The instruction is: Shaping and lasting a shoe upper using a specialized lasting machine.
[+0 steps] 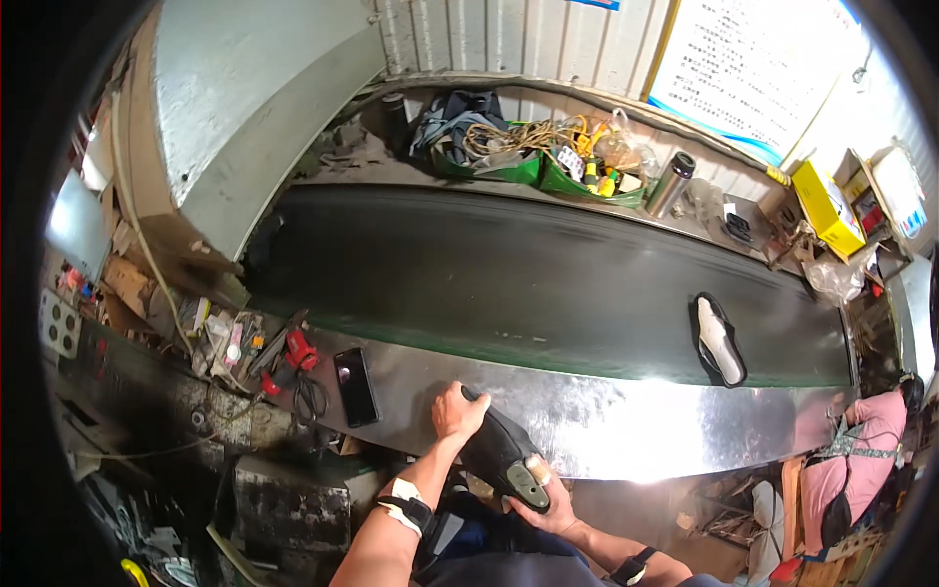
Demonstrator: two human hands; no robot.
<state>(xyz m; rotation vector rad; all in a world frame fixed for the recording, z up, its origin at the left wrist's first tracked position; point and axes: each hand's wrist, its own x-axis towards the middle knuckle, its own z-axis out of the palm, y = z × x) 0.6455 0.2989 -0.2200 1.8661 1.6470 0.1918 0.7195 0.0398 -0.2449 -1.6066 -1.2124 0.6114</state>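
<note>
A black shoe (499, 440) is held between my two hands over the near edge of the metal worktop. Its far, narrow end is gripped by my left hand (458, 415), fingers wrapped round it. At the opposite end, my right hand (551, 507) holds the shoe from the side; one finger has a pale wrap on it. A grey-green block (528, 486) with holes shows in the opening at this end. Farther right, a second black shoe (719, 339) with a whitish underside or insert lies on the dark conveyor belt, apart from both hands.
A black phone (356, 387) lies left of my left hand, beside a red tool (296, 354) with a cable. Behind the belt (469, 269) stand green bins (597, 191) of odds and ends and a steel flask (671, 184). A person in pink (856, 465) is at the right.
</note>
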